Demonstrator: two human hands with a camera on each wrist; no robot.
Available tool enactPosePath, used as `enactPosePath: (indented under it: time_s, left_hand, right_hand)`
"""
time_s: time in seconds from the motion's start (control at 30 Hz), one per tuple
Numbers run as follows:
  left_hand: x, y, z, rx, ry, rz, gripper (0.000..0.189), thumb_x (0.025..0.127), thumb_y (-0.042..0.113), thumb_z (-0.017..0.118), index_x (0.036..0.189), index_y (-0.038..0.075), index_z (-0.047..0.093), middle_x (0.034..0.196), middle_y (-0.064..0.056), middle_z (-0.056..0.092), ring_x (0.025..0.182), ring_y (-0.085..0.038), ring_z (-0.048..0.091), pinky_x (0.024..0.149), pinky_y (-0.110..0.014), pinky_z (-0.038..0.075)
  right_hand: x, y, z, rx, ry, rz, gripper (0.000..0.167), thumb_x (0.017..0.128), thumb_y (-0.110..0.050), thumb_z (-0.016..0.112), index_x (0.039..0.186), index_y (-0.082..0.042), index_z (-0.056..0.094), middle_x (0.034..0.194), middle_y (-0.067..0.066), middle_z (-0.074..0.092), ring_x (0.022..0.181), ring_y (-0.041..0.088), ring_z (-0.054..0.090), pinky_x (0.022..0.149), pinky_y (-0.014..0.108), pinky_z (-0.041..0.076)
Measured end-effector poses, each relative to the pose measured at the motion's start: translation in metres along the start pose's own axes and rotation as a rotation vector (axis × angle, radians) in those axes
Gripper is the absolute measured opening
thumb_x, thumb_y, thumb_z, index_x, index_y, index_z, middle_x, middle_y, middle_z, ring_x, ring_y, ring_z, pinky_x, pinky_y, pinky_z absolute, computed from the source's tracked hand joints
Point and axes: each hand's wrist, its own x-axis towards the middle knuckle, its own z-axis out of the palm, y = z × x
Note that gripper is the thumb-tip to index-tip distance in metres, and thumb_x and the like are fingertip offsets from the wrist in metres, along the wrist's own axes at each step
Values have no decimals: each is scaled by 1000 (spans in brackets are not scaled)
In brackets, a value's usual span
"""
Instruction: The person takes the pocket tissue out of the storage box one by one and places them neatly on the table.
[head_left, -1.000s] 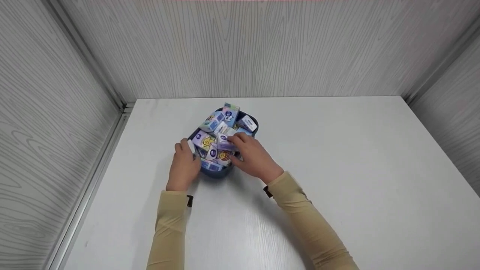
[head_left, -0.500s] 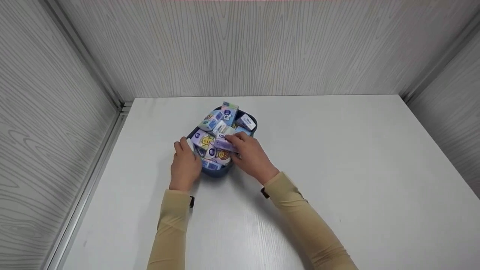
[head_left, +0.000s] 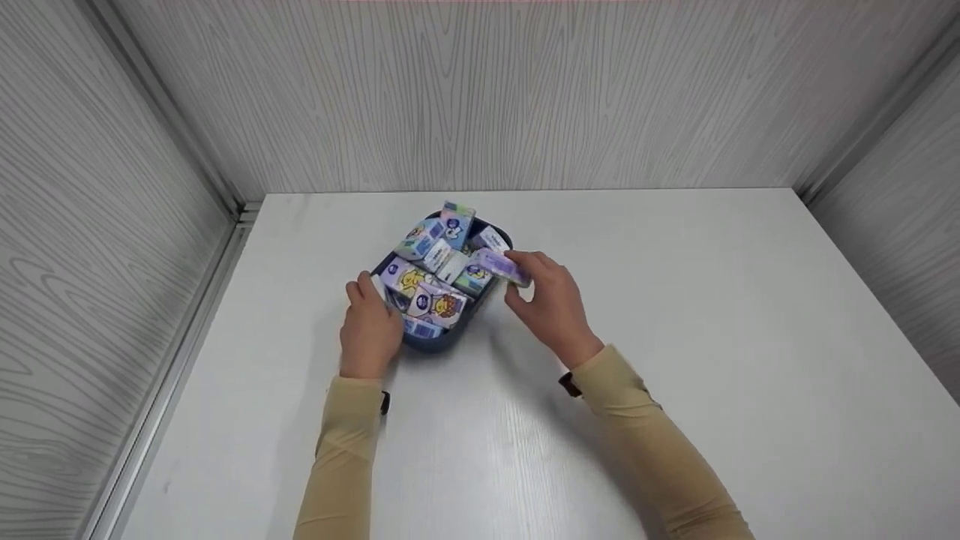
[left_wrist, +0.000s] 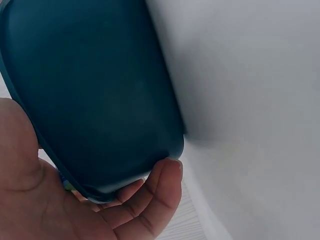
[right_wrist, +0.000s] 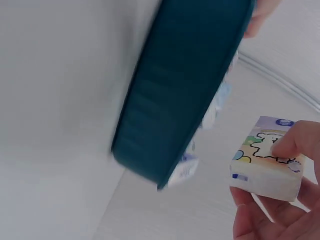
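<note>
A dark blue-green plastic basket (head_left: 429, 345) stands on the table, heaped with small printed tissue packs (head_left: 439, 306) in purple and light blue. My left hand (head_left: 370, 331) holds the basket's near left side; in the left wrist view the thumb lies along the rim and curled fingers reach round the wall (left_wrist: 95, 95). Just over the basket's right edge, my right hand (head_left: 553, 309) pinches one purple tissue pack (head_left: 498, 265). The right wrist view shows that pack (right_wrist: 267, 157) between thumb and fingers, with a white cartoon animal on it, apart from the basket wall (right_wrist: 175, 85).
The white table (head_left: 660, 330) extends wide to the right of the basket. A grey wood-grain panel (head_left: 525, 97) rises behind it, with side panels at left and right. A metal rail (head_left: 169, 401) runs along the left edge.
My right hand has lifted the purple tissue pack off the heap and moved it right, to the basket's edge, uncovering packs below. My left hand has stayed at the basket.
</note>
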Motion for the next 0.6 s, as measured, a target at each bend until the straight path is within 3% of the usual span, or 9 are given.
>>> enactPosePath:
  time_s: [0.17,0.37,0.47,0.6]
  left_hand:
    - [2,0,0,5,11,1,64,95,15,49,147,-1,15,136,-26,29,96,-36,57,73,-50,50]
    - [1,-1,0,3,-5,-3,64,96,15,47,147,-2,13,138,-27,27,94,-36,56,72,-50,49]
    - [-1,0,-1,1,-11,-4,64,96,15,47,147,-2,13,138,-27,27,94,-35,56,73,-50,49]
    - [-1,1,0,-3,-8,-5,63,96,15,47,147,-1,13,137,-26,28,94,-35,56,73,-50,49]
  right_hand:
    - [-5,23,-17,-160,20,28,36,80,-9,66,116,-8,63,102,7,65,85,25,58,75,42,44]
    - [-16,44,-22,-319,-82,21,31,78,-6,70,109,-4,66,96,11,63,82,30,56,71,44,44]
    - [-22,47,-22,-362,-177,-12,30,77,-3,71,106,-4,68,97,11,62,84,30,54,72,43,43]
    - [-28,45,-20,-415,-400,-59,34,76,-5,74,110,-6,67,106,10,62,92,28,53,81,41,45]
